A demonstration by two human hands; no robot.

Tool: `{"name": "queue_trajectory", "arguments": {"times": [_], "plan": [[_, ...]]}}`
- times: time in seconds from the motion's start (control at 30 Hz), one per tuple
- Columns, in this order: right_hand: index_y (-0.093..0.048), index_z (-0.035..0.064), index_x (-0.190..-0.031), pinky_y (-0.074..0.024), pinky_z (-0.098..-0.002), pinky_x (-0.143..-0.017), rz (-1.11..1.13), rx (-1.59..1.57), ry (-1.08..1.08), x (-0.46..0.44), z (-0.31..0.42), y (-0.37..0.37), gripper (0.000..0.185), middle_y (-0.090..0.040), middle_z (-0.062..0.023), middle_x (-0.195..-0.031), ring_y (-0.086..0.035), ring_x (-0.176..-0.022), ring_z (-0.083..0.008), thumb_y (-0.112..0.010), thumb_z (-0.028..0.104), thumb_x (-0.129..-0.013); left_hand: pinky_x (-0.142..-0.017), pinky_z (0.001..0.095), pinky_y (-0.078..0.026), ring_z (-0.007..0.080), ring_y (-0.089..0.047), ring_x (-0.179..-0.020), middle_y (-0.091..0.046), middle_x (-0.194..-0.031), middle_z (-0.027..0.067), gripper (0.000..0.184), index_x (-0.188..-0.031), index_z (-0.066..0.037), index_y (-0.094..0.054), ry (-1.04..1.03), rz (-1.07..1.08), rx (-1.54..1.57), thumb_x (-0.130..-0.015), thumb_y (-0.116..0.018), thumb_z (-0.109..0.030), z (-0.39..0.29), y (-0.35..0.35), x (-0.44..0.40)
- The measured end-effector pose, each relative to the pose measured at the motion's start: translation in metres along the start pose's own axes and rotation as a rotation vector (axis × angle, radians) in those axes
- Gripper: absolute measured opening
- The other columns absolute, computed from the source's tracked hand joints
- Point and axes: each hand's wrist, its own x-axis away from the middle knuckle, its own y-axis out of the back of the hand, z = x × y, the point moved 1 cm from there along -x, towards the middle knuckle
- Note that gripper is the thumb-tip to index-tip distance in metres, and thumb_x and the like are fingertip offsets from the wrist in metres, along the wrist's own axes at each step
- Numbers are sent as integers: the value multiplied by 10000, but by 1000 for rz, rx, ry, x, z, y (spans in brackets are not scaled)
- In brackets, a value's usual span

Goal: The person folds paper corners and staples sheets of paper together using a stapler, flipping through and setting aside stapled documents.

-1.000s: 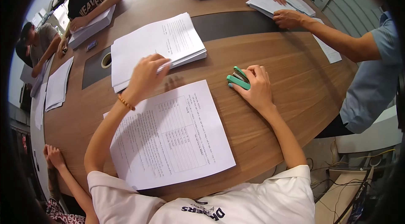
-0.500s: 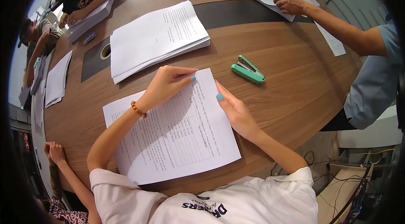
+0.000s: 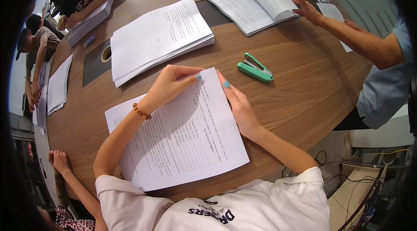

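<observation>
Printed sheets of paper, bearing text and a table, lie in front of me in what looks like a thin stack. My left hand, with a brown bead bracelet at the wrist, pinches their far edge, thumb on top and fingers behind. Against the right edge near the same corner is my right hand, its thumb and fingers closed along the paper's side. To the right of that corner, apart from both hands, a green stapler rests on the wooden table with its arm raised.
A thick paper stack sits beyond my hands, beside a tape roll. At the far right, a person's hand touches an open booklet. Another person leans over papers at far left. More sheets lie left.
The other person's papers at the far right have moved leftward and now lie open, a page lifted. My right hand has slid slightly up the sheets' edge; my left hand stays almost still.
</observation>
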Motion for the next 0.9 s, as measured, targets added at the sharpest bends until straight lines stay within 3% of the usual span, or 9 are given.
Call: {"name": "queue_trajectory", "arguments": {"times": [0.2,0.27,0.37,0.43,0.53,0.6,0.67,0.77,0.9], "plan": [[-231,-57,-1400,-133,-307,-1119,-4,131,68,0,0,1,539,-189,-176,-1493,-122,-1399,-238,-348,275,-992,-693,225,-513,100,-636,-754,-679,-924,121,301,-1091,14,-645,-54,-8,-13,-816,-574,-85,0,0,-2],[-230,-59,-1399,-123,-310,-1122,9,140,76,-1,1,2,535,-182,-178,-1495,-109,-1402,-241,-350,266,-992,-705,188,-479,46,-583,-760,-668,-936,73,300,-1120,27,-625,22,23,-6,-843,-579,-78,0,1,-1],[-238,-51,-1402,-182,-287,-1101,-11,148,66,-1,2,2,526,-249,-169,-1473,-204,-1374,-216,-361,252,-990,-725,190,-480,53,-587,-790,-666,-955,74,302,-1126,24,-623,21,32,28,-842,-578,-70,1,1,-1],[-252,-32,-1407,-260,-255,-1054,-33,-51,-53,0,4,1,520,-351,-148,-1417,-333,-1292,-169,-373,256,-991,-732,194,-480,58,-586,-798,-664,-968,74,304,-1128,25,-621,-12,28,24,-841,-576,-66,3,1,-1],[-263,-12,-1412,-309,-233,-1006,-74,-28,34,-3,5,-4,515,-423,-123,-1359,-406,-1200,-129,-378,264,-993,-740,219,-484,65,-578,-813,-660,-997,73,305,-1118,32,-622,-72,-6,5,-829,-588,-60,8,-3,-5],[-264,-25,-1407,-281,-242,-1035,-25,-32,65,-5,0,-2,496,-388,-112,-1396,-363,-1258,-140,-381,222,-994,-753,270,-497,120,-619,-790,-682,-935,153,301,-1060,33,-635,-184,-33,-42,-786,-615,-90,11,-4,-7],[-265,-37,-1401,-233,-262,-1076,-37,-57,41,-8,-4,1,482,-334,-114,-1438,-294,-1321,-153,-380,178,-986,-730,271,-498,117,-617,-766,-683,-909,158,292,-1046,33,-635,-139,-43,-164,-783,-626,-92,13,-1,-10],[-254,-35,-1406,-217,-265,-1082,-23,-18,28,-10,-9,6,494,-308,-122,-1452,-281,-1331,-164,-372,205,-991,-708,262,-498,115,-618,-747,-686,-887,145,283,-1043,28,-646,-173,-50,-58,-787,-622,-93,6,-3,-7],[-249,-33,-1408,-209,-261,-1085,-11,-13,12,-11,-8,5,501,-285,-123,-1463,-258,-1344,-164,-355,234,-997,-689,254,-497,110,-619,-731,-687,-893,134,283,-1047,7,-661,-70,-30,13,-792,-615,-108,3,-4,-5]]}}
